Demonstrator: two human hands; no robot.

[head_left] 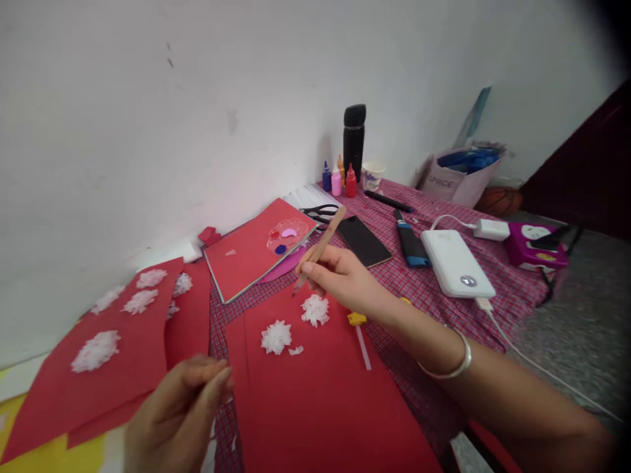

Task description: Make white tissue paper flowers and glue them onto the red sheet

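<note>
My right hand (335,272) is closed around a paintbrush (323,244) with a pale wooden handle, its pinkish pointed tip down, above a red paper sheet (315,414). On that sheet lie two white paper flowers, one nearer the brush (315,309) and one to its left (277,337), plus a small white scrap (296,351). My left hand (185,407), slightly blurred, is pinched shut at the sheet's left edge; whatever its fingertips hold is hidden. Behind the right hand, a clear palette (286,235) with red, pink and blue paint rests on a red-topped pad (246,253).
Red sheets (133,322) with several white flowers lie at left. Behind are scissors (320,211), a phone (365,240), paint bottles (336,182), a black flask (353,141) and paper cup (373,175). A power bank (456,263) and cable are right; a yellow-topped stick (362,338) lies on the sheet.
</note>
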